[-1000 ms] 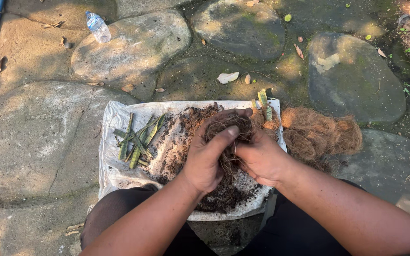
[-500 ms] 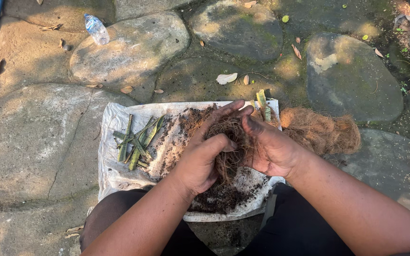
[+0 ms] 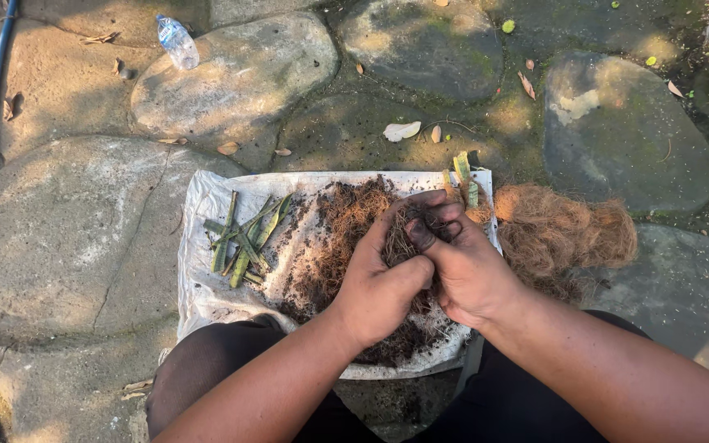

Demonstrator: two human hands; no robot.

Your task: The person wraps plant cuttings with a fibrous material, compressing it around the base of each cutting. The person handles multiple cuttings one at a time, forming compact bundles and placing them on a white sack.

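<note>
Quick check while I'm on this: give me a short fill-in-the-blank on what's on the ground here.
1. Both hands, the left hand and right hand, grip a clump of brown ____ over the white sheet.
2. The green leaf cuttings lie on the sheet's ____ side.
3. The plastic bottle lies on a ____.

Missing words: fibre; left; stone

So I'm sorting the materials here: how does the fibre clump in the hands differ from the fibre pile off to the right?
The clump in the hands is dark brown, mixed with soil and gripped by both the left hand and the right hand over the white sheet. The fibre pile is lighter orange-brown, looks clean, is larger, and lies untouched on stone. Both are tangled, stringy fibre.
</note>
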